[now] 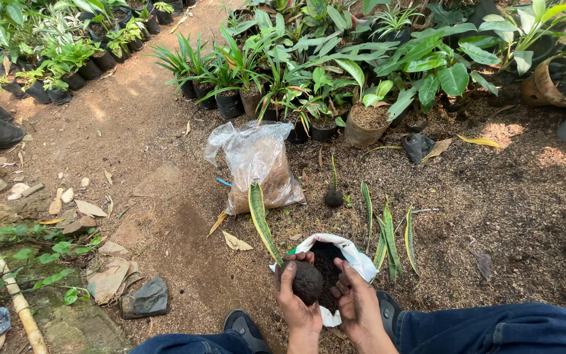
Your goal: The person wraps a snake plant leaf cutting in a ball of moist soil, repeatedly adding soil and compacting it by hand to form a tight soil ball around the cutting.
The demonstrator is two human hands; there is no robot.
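Hands cupping a dark round soil ball (307, 282) with a long yellow-edged green leaf (261, 219).
Left hand (294, 298) is gripping the ball over the white soil-filled bag (355, 257) near the person's knees; right hand (355, 298) is resting half-open beside it, fingers loose. Clear plastic bag of brown husk (260, 167) is lying farther away.

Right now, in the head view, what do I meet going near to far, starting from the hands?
Left hand holding a soil ball with a striped leaf, beside the right hand → white sack of dark soil → small rooted cutting → clear plastic bag of brown husk → row of potted plants.
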